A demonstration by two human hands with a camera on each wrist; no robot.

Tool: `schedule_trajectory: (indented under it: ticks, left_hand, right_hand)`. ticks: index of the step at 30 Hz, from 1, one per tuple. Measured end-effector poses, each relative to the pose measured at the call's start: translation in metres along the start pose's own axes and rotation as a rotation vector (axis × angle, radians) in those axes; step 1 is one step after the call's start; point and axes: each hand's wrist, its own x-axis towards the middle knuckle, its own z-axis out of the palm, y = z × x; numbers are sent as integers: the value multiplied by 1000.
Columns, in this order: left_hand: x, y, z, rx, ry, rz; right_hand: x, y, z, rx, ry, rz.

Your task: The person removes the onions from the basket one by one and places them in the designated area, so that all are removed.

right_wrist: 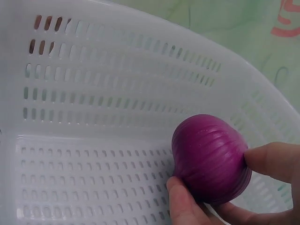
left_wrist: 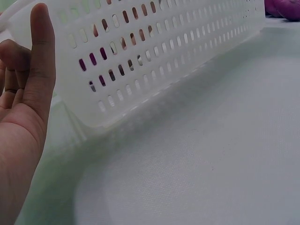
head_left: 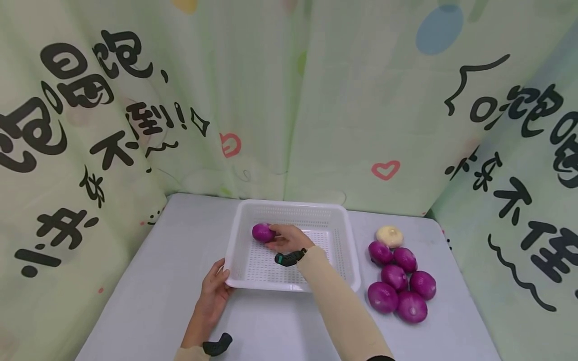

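A purple onion is pinched between the thumb and fingers of my right hand. The hand holds it inside the left part of a white plastic basket with slotted walls and floor. Whether the onion touches the basket floor I cannot tell. At the basket's front left corner, my left hand grips the rim. The left wrist view shows its thumb upright beside the slotted wall, other fingers bent behind it. Purple of the onion shows through the slots there.
Right of the basket, several purple onions lie grouped on the white table. A pale yellow onion sits at the back of that group. A printed green curtain hangs behind the table and along both sides.
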Motion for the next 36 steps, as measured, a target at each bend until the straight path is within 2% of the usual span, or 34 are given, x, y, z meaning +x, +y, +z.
schedule_trajectory:
  ticks: [5, 11, 21, 27, 36]
  left_hand:
    - [0, 0, 1, 6, 1, -2]
    - [2, 0, 3, 6, -25, 14]
    - [0, 0, 2, 2, -5, 12]
    - [0, 0, 0, -16, -24, 5]
    - [1, 0, 0, -12, -11, -5]
  right_hand:
    - [-4, -2, -4, 25, -4, -7]
    - [-13, -15, -13, -34, 7, -49]
    - [-33, -34, -23, -34, -26, -105]
    - [-39, -42, -31, -34, -27, -111]
    - [-48, -60, -46, -74, -53, -115]
